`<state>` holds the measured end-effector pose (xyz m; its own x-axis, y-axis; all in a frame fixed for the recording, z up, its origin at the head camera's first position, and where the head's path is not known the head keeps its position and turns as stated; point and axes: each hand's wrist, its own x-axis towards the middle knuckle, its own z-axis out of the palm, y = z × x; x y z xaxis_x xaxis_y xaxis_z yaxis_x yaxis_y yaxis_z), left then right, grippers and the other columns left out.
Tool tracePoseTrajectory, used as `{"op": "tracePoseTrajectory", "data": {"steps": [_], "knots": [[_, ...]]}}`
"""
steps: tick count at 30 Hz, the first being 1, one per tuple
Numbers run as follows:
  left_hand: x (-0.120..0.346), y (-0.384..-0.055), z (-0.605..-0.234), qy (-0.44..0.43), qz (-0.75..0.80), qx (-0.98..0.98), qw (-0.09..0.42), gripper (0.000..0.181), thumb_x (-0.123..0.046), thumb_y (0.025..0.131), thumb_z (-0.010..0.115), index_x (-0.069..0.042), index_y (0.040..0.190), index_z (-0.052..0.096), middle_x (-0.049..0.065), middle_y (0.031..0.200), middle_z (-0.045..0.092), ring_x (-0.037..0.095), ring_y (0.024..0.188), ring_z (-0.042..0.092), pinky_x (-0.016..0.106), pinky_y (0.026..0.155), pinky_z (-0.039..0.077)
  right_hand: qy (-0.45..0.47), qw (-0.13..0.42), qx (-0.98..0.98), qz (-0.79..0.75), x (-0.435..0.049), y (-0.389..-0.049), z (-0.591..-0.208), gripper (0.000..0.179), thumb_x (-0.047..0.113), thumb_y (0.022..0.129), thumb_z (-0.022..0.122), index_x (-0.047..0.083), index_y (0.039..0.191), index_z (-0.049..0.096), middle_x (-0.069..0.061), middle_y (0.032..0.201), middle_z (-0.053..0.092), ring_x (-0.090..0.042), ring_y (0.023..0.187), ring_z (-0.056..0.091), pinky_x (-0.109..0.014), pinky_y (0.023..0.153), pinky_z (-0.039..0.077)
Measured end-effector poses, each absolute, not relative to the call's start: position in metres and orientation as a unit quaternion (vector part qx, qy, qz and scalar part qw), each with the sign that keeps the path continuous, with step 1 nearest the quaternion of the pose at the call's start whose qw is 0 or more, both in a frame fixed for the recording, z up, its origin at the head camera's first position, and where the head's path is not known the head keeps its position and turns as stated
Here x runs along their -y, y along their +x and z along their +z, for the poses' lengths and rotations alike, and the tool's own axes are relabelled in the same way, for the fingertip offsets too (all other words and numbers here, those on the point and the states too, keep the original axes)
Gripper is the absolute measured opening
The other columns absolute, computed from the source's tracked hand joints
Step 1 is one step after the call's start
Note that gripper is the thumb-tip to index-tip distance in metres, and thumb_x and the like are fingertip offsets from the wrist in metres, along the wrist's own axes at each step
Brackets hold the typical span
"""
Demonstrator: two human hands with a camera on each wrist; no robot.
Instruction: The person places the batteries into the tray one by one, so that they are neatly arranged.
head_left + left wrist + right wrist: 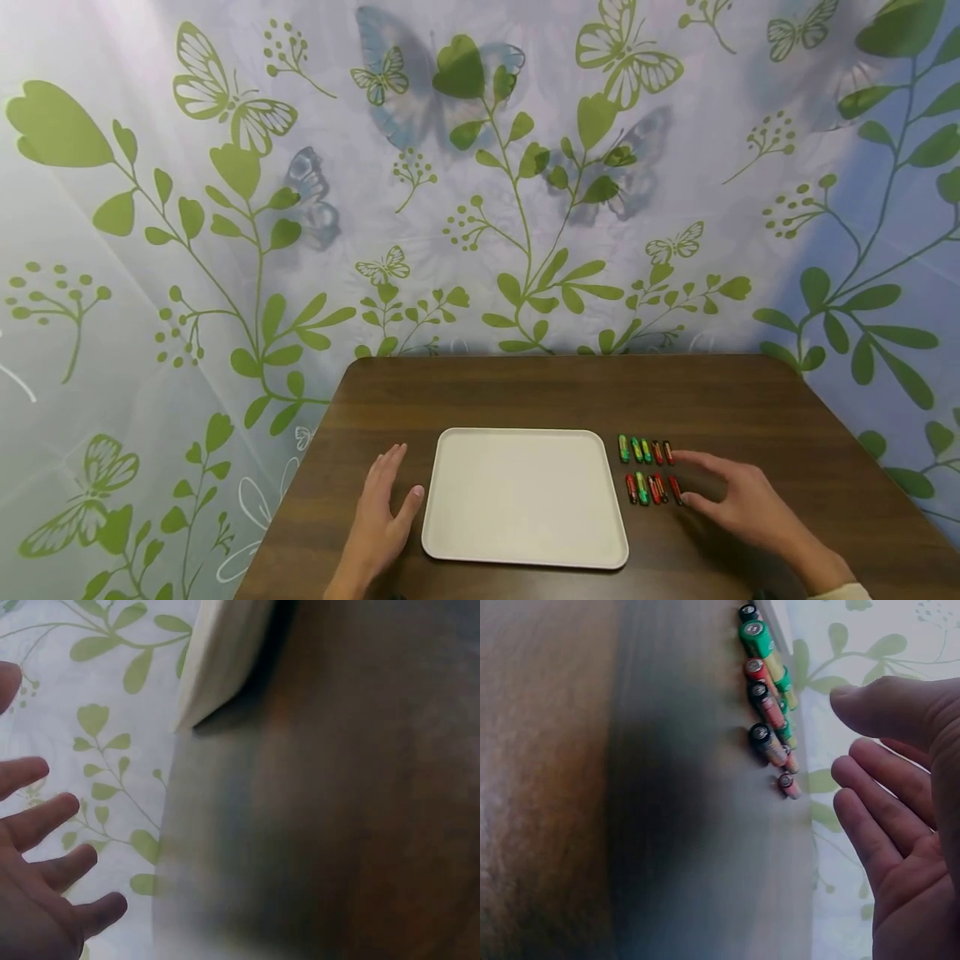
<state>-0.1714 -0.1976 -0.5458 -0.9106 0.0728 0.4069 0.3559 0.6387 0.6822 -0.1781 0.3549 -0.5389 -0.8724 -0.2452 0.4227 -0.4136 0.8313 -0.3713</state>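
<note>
Several batteries lie in two rows just right of a cream tray. Green ones, such as the battery at the far left, mix with red-and-black ones, such as the battery at the near right end. My right hand is beside the right ends of both rows, fingers extended and thumb apart; it grips nothing. In the right wrist view the batteries show end-on, left of the hand. Left of the tray, my left hand has its fingers spread and holds nothing, as the left wrist view also shows.
The tray is rectangular with a low raised rim and takes up the middle front of the dark brown wooden table. Behind the table hangs a pale curtain printed with green leaves and butterflies.
</note>
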Motion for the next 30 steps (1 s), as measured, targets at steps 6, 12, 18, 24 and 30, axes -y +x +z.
{"op": "tracePoseTrajectory", "data": {"steps": [6, 12, 18, 24, 30], "knots": [[0.198, -0.168, -0.554, -0.143, -0.407, 0.890, 0.145, 0.064, -0.012, 0.103, 0.068, -0.005, 0.164, 0.048, 0.025, 0.167, 0.048, 0.061, 0.154, 0.039, 0.085, 0.114, 0.036, 0.176, 0.135, 0.942, 0.252, -0.356, -0.177, -0.545, 0.062, 0.025, 0.079, 0.099, 0.014, 0.136, 0.076, -0.005, 0.127, 0.082, -0.017, 0.107, 0.079, -0.033, 0.080, 0.065], [0.198, -0.168, -0.556, -0.147, -0.423, 0.892, 0.059, 0.066, -0.011, 0.100, 0.068, -0.001, 0.162, 0.048, 0.030, 0.168, 0.044, 0.066, 0.157, 0.028, 0.087, 0.121, 0.021, 0.172, 0.114, 0.946, 0.251, -0.357, -0.178, -0.548, 0.062, 0.026, 0.081, 0.097, 0.015, 0.138, 0.075, -0.007, 0.131, 0.080, -0.021, 0.108, 0.079, -0.036, 0.083, 0.066], [0.198, -0.165, -0.562, -0.153, -0.418, 0.896, -0.002, 0.076, -0.004, 0.090, 0.068, -0.001, 0.164, 0.046, 0.033, 0.170, 0.039, 0.068, 0.158, 0.019, 0.086, 0.122, 0.004, 0.176, 0.100, 0.947, 0.248, -0.355, -0.180, -0.551, 0.061, 0.024, 0.081, 0.097, 0.018, 0.138, 0.076, -0.005, 0.133, 0.079, -0.017, 0.112, 0.077, -0.037, 0.085, 0.067], [0.197, -0.163, -0.557, -0.139, -0.411, 0.899, -0.053, 0.077, -0.002, 0.092, 0.067, -0.003, 0.166, 0.045, 0.029, 0.175, 0.033, 0.062, 0.164, 0.008, 0.080, 0.126, -0.006, 0.172, 0.083, 0.949, 0.252, -0.353, -0.182, -0.553, 0.059, 0.021, 0.081, 0.097, 0.018, 0.136, 0.076, -0.006, 0.134, 0.079, -0.018, 0.110, 0.078, -0.041, 0.088, 0.067], [0.200, -0.164, -0.557, -0.140, -0.414, 0.896, -0.082, 0.079, -0.005, 0.094, 0.066, -0.006, 0.169, 0.040, 0.028, 0.178, 0.028, 0.060, 0.166, 0.002, 0.077, 0.127, -0.011, 0.176, 0.086, 0.951, 0.241, -0.351, -0.183, -0.557, 0.056, 0.019, 0.079, 0.098, 0.020, 0.131, 0.079, -0.005, 0.129, 0.081, -0.018, 0.107, 0.079, -0.040, 0.086, 0.067]]}}
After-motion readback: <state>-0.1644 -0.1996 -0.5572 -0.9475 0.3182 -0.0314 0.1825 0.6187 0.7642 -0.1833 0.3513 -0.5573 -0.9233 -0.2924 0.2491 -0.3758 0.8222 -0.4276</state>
